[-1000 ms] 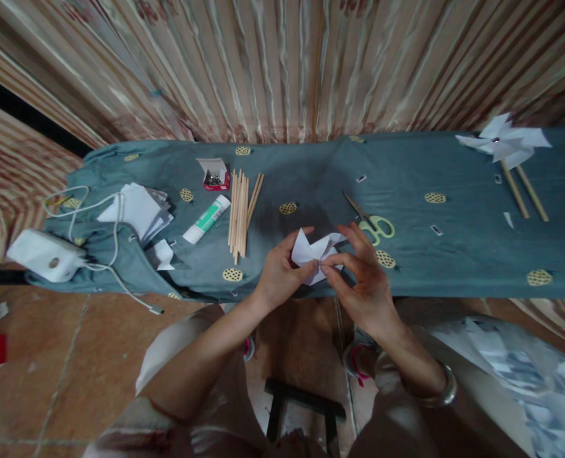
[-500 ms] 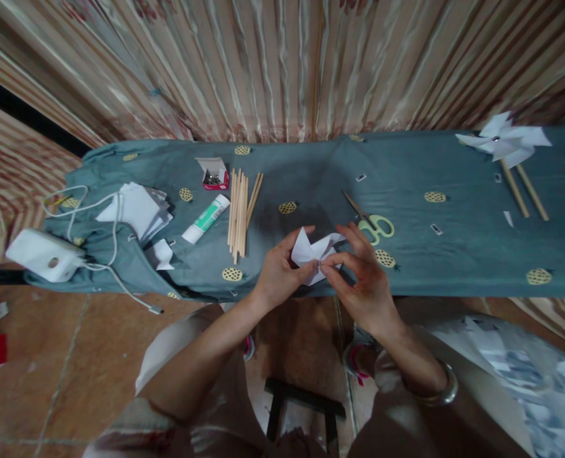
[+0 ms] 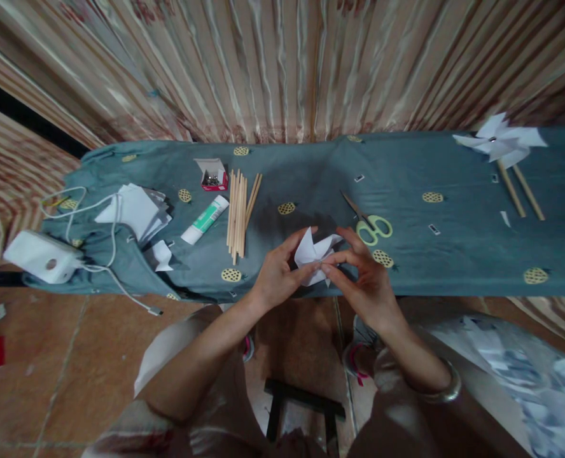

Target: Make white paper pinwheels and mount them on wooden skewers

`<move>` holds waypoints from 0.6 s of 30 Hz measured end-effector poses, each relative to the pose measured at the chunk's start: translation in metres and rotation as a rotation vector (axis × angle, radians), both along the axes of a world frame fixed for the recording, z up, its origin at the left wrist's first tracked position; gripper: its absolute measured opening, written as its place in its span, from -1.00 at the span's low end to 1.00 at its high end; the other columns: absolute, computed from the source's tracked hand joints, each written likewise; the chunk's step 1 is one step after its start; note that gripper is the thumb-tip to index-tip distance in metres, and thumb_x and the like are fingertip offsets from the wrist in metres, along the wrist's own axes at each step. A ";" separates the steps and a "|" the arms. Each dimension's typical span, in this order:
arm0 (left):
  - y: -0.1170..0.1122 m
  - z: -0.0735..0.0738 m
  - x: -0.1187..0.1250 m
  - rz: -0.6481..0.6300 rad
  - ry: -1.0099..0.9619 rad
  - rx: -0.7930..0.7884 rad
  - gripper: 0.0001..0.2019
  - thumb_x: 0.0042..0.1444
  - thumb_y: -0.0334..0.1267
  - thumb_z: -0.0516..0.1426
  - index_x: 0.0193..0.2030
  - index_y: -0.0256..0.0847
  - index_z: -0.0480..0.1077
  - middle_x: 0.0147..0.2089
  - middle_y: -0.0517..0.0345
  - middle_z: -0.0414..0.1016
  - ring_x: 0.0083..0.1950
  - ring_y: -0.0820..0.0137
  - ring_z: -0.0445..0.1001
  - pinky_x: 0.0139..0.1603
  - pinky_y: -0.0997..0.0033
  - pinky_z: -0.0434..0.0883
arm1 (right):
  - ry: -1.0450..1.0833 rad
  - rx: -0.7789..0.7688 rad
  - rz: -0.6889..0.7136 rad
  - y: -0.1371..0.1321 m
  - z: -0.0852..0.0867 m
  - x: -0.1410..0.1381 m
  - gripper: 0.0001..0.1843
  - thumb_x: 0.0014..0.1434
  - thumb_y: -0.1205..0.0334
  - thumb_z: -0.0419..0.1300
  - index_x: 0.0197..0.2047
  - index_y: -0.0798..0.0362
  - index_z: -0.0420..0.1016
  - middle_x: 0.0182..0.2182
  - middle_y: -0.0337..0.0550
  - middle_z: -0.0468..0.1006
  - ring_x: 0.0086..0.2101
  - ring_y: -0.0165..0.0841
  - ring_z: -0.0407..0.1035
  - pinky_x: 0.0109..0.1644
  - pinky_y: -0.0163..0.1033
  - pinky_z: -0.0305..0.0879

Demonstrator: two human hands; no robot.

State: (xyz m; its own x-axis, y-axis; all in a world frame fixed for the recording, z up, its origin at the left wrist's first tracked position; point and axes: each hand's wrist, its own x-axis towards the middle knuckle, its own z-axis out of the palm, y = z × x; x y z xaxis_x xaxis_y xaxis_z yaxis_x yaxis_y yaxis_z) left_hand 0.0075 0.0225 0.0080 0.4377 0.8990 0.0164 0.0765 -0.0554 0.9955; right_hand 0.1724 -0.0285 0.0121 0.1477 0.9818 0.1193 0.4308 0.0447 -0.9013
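Observation:
Both of my hands grip a white folded paper pinwheel just above the front edge of a table covered in blue-grey cloth. My left hand holds its left side, thumb and fingers closed on the paper. My right hand pinches the paper at its centre with thumb and forefinger. Green-handled scissors lie just right of my hands. A bundle of wooden sticks lies to the left.
A glue tube, a small red box of pins, a stack of white paper squares and a white charger with cable sit at the left. Finished white pinwheels on sticks lie far right. A striped curtain hangs behind.
My hands and the paper stay in nearly the same spot; my fingers have shifted slightly on the pinwheel's centre.

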 end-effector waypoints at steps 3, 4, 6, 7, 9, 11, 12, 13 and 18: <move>0.000 -0.001 0.001 0.011 -0.021 -0.018 -0.42 0.04 -0.20 0.27 0.22 -0.23 0.29 0.16 -0.05 0.43 0.12 0.19 0.41 0.11 0.29 0.33 | 0.009 0.001 -0.036 0.000 0.001 -0.002 -0.91 0.08 0.13 0.27 -0.39 -0.06 0.52 0.21 -0.16 0.33 0.27 -0.11 0.12 0.32 0.16 0.01; 0.000 -0.001 0.001 0.017 -0.035 -0.035 -0.41 0.04 -0.20 0.27 0.22 -0.24 0.29 0.15 -0.05 0.43 0.11 0.20 0.41 0.10 0.31 0.33 | 0.008 0.007 -0.057 0.000 0.002 -0.003 -0.91 0.07 0.14 0.28 -0.36 -0.05 0.51 0.22 -0.14 0.32 0.26 -0.11 0.12 0.31 0.16 0.01; 0.000 -0.001 0.002 0.032 -0.067 -0.077 -0.40 0.02 -0.20 0.28 0.22 -0.26 0.29 0.12 -0.05 0.45 0.06 0.22 0.43 0.06 0.34 0.34 | 0.007 0.022 -0.107 -0.001 0.001 -0.004 -0.80 0.04 0.15 0.31 -0.23 -0.04 0.50 0.25 -0.07 0.26 0.27 -0.11 0.11 0.31 0.15 0.03; 0.000 -0.001 0.002 0.038 -0.082 -0.098 -0.39 0.01 -0.20 0.29 0.21 -0.26 0.29 0.11 -0.04 0.45 0.03 0.24 0.44 0.04 0.35 0.35 | 0.014 0.032 -0.134 -0.001 0.000 -0.005 -0.68 0.02 0.15 0.33 -0.12 -0.04 0.47 0.27 -0.04 0.22 0.27 -0.11 0.09 0.30 0.15 0.05; 0.000 -0.001 0.003 0.048 -0.108 -0.136 -0.38 -0.02 -0.19 0.30 0.21 -0.26 0.30 0.05 -0.02 0.48 -0.04 0.29 0.45 -0.02 0.38 0.36 | 0.052 0.047 -0.179 0.000 -0.004 -0.007 -0.40 -0.02 0.15 0.36 0.10 -0.05 0.33 0.30 0.00 0.17 0.29 -0.12 0.05 0.28 0.13 0.10; 0.000 -0.001 0.003 0.053 -0.123 -0.174 -0.36 -0.04 -0.19 0.31 0.20 -0.26 0.30 -0.03 0.03 0.50 -0.12 0.34 0.45 -0.08 0.41 0.37 | 0.136 0.042 -0.201 0.001 -0.008 -0.008 -0.20 -0.06 0.14 0.38 0.23 -0.05 0.18 0.30 0.04 0.17 0.27 -0.12 0.09 0.26 0.11 0.13; 0.001 0.000 0.003 0.054 -0.131 -0.194 -0.36 -0.05 -0.19 0.32 0.19 -0.26 0.31 -0.07 0.05 0.51 -0.15 0.36 0.45 -0.10 0.43 0.37 | 0.198 0.027 -0.201 0.002 -0.010 -0.008 -0.14 -0.08 0.13 0.39 0.25 -0.05 0.14 0.27 0.06 0.22 0.24 -0.13 0.14 0.25 0.09 0.16; 0.001 0.000 0.003 0.055 -0.141 -0.214 -0.36 -0.06 -0.18 0.33 0.19 -0.26 0.31 -0.10 0.07 0.52 -0.18 0.37 0.45 -0.13 0.44 0.37 | 0.272 -0.002 -0.191 0.003 -0.011 -0.009 -0.11 -0.10 0.13 0.40 0.26 -0.04 0.11 0.22 0.06 0.30 0.20 -0.13 0.22 0.23 0.08 0.19; 0.000 0.001 0.005 0.074 -0.209 -0.327 -0.35 -0.15 -0.17 0.37 0.12 -0.28 0.36 -0.21 0.11 0.52 -0.26 0.41 0.43 -0.21 0.47 0.37 | 0.632 -0.223 -0.134 0.007 -0.006 -0.009 -0.08 -0.16 0.13 0.42 0.22 -0.03 0.11 -0.18 -0.11 0.59 -0.14 -0.19 0.49 0.02 -0.02 0.38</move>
State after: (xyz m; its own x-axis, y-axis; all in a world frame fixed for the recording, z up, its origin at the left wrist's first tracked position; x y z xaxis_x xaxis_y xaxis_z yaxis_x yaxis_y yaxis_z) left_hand 0.0128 0.0225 0.0095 0.3893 0.9004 -0.1940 -0.1373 0.2650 0.9544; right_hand 0.1633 -0.0219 0.0064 0.2447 0.9413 -0.2325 -0.1927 -0.1878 -0.9631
